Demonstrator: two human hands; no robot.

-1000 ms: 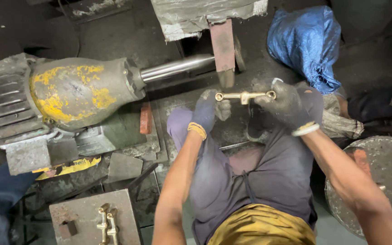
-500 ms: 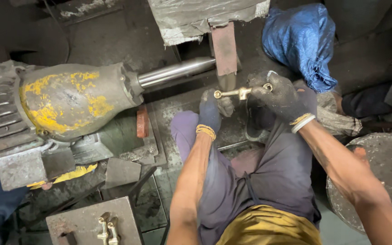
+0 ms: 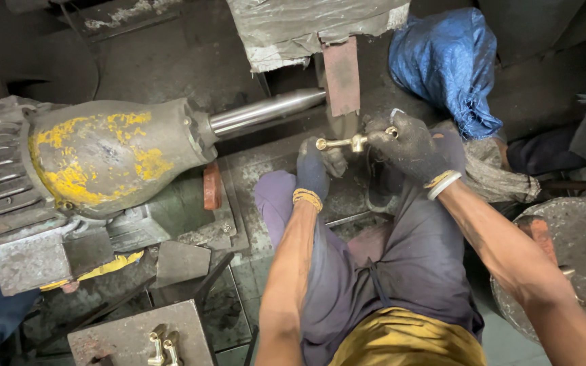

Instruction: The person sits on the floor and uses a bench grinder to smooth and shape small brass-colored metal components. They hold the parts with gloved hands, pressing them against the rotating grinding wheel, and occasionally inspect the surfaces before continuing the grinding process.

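- My gloved left hand (image 3: 317, 165) and right hand (image 3: 409, 146) each grip an end of a small brass fitting (image 3: 354, 142), held level just below the sanding belt (image 3: 341, 76).
- The steel shaft (image 3: 266, 111) of the yellow-stained motor (image 3: 103, 159) points in from my left, near the fitting.
- A blue bag (image 3: 450, 64) crowds my right hand; a round metal drum (image 3: 564, 251) sits by my right forearm.
- More brass pieces (image 3: 163, 347) lie on a metal block (image 3: 113, 335) at lower left, well apart.
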